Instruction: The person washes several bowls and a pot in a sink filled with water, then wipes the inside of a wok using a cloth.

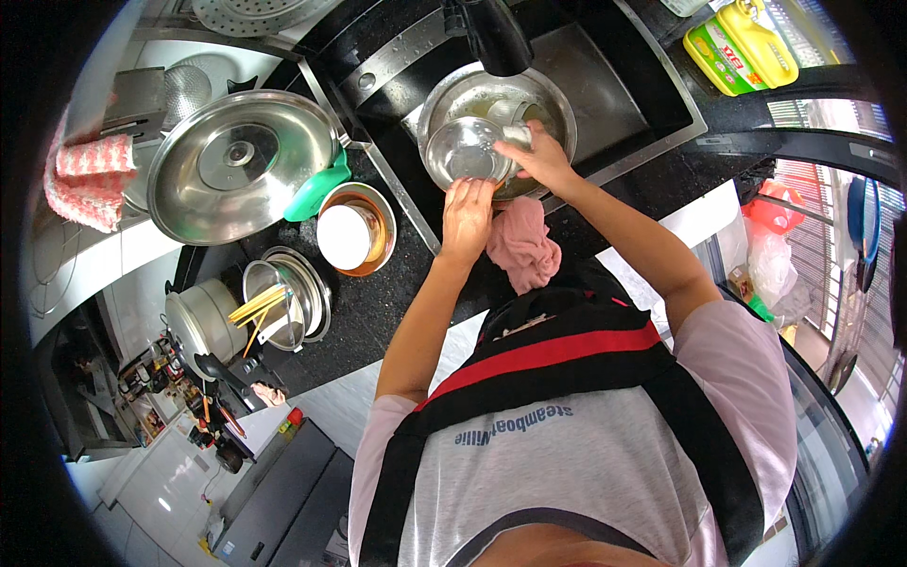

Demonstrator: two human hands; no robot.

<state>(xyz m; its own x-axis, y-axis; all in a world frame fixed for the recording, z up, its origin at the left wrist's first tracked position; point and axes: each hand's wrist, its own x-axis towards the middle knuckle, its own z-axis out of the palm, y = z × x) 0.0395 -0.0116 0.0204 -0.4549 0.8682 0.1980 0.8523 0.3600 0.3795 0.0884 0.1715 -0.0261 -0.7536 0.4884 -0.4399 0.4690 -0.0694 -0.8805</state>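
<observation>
My left hand (469, 216) grips the near rim of a small stainless steel bowl (468, 152), which is tilted over a larger metal basin (549, 88) in the sink. In my right hand (542, 156) is a white cloth or pad (517, 135), held near the bowl's right side. A clear cup or similar vessel (504, 111) lies in the basin behind the bowl; its exact kind is hard to tell. A pink cloth (524, 244) hangs at the counter's edge, close to my left hand. The black faucet (496, 39) reaches over the basin's far rim.
Left of the sink (404, 191) stand a large steel lid (212, 170), a green plastic item (319, 188), a bowl holding a white container (345, 236), and nested strainers with chopsticks (258, 305). Further left is a lidded pot (212, 322). A yellow detergent jug (744, 46) stands at the right.
</observation>
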